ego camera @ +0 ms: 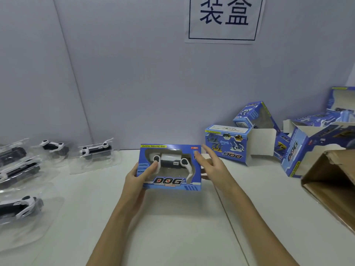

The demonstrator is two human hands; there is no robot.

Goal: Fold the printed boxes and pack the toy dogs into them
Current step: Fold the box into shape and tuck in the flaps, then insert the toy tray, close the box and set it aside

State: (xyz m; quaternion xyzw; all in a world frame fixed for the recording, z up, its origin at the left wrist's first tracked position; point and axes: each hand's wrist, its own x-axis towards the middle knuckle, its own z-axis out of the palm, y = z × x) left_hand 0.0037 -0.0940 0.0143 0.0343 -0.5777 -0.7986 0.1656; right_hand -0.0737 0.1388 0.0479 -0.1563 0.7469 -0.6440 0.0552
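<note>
A blue printed box marked DOG is held upright above the white table, window facing me, with a black-and-white toy dog inside it. My left hand grips the box's left edge, thumb on the front. My right hand is at the box's right side with fingers spread and straight, touching or just off its edge. Several more toy dogs in clear plastic trays lie at the left. Empty folded boxes with open flaps stand at the right.
A brown cardboard carton lies open at the right edge. More blue boxes are piled behind it against the grey wall. A paper sign hangs on the wall.
</note>
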